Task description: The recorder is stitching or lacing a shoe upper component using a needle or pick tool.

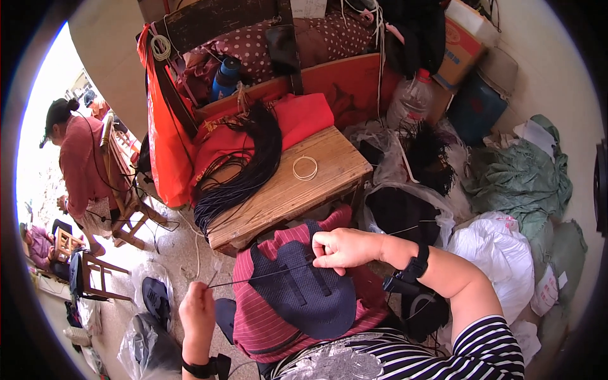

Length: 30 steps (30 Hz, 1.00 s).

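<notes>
A thin dark cord stretches in a slanting line across my lap between my two hands. My left hand, fingers pinched together, grips its lower left end. Higher up to the right, my right hand closes its fingers on the other end. Below the cord, a dark blue woven fabric piece with two raised darker strips lies on a red striped cloth over my lap. My right fingers are above its upper edge; whether they touch it I cannot tell.
A wooden bench ahead carries a bundle of long dark cords, a pale coil and red cloth. White bags and green sacking lie right. Another person is at the far left by a wooden chair.
</notes>
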Each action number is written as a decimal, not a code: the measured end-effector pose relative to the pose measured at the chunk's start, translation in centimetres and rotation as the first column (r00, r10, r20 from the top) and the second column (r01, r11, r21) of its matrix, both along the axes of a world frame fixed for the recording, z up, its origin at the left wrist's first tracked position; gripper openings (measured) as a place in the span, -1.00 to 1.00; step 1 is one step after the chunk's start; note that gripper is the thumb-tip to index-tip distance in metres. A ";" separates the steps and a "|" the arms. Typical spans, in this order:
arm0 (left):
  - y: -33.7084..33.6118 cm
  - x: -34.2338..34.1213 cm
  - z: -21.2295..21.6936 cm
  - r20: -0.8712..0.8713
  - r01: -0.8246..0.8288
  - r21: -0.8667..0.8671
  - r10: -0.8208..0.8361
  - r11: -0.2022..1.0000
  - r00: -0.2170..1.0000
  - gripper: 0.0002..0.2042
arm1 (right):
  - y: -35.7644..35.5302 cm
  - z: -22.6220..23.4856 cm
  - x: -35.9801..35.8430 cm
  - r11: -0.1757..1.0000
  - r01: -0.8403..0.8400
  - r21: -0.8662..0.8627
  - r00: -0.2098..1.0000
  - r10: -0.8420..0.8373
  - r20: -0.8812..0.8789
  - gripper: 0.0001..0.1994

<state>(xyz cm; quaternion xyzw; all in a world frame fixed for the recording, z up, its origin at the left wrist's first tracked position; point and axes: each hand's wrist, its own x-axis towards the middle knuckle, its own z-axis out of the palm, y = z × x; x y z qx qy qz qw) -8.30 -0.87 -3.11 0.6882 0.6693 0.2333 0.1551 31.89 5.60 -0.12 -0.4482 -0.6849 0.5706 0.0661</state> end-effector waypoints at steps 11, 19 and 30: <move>-1.9 -11.9 -6.0 -0.150 -0.217 0.247 0.258 0.944 0.954 -0.92 | 0.0 -1.9 0.6 0.988 0.032 -0.152 0.985 -0.058 -0.165 -0.86; -2.0 -15.9 -8.7 -0.241 -0.259 0.251 0.319 0.933 0.917 -0.90 | -0.5 -3.1 1.1 0.972 0.100 -0.212 0.960 -0.150 -0.237 -0.89; -5.1 -26.1 -12.0 -0.337 -0.485 0.191 0.521 0.853 0.784 -0.86 | -1.3 -3.2 1.0 0.968 0.172 -0.183 0.942 -0.216 -0.257 -0.88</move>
